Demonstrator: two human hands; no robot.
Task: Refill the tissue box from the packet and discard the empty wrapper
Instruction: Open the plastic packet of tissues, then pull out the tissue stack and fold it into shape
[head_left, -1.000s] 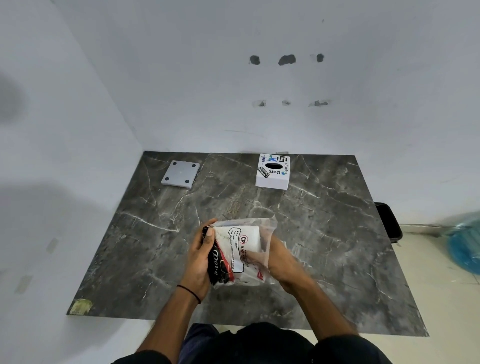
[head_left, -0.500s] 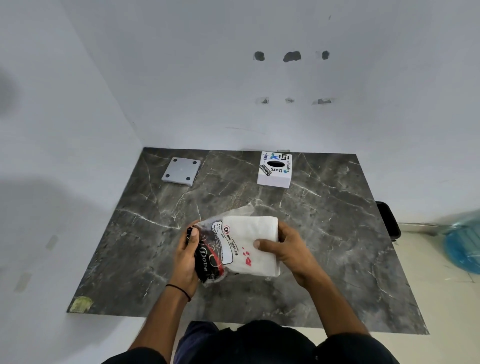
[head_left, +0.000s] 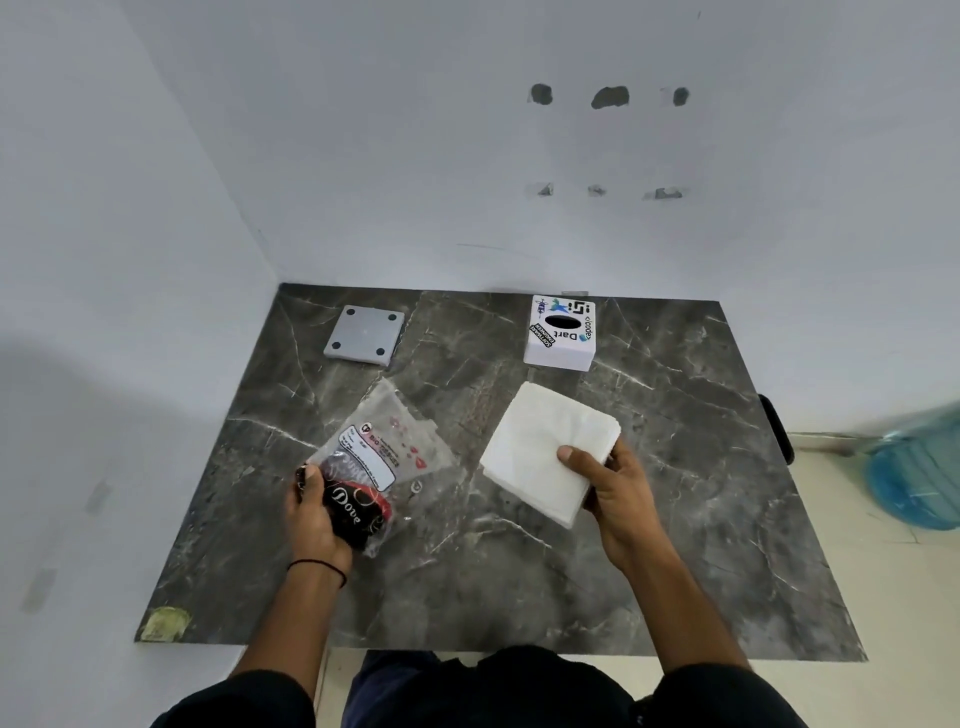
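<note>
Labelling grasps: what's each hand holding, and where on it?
Left hand grips wrapper at its near end; right hand pinches tissue stack at its near right corner.

The wrapper (head_left: 379, 457) lies left of the tissue stack (head_left: 545, 447), with the tissue box (head_left: 561, 335) behind both.

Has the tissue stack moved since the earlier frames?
Yes. The tissue stack has left the wrapper and moved right, now below the tissue box, held by the right hand.
</note>
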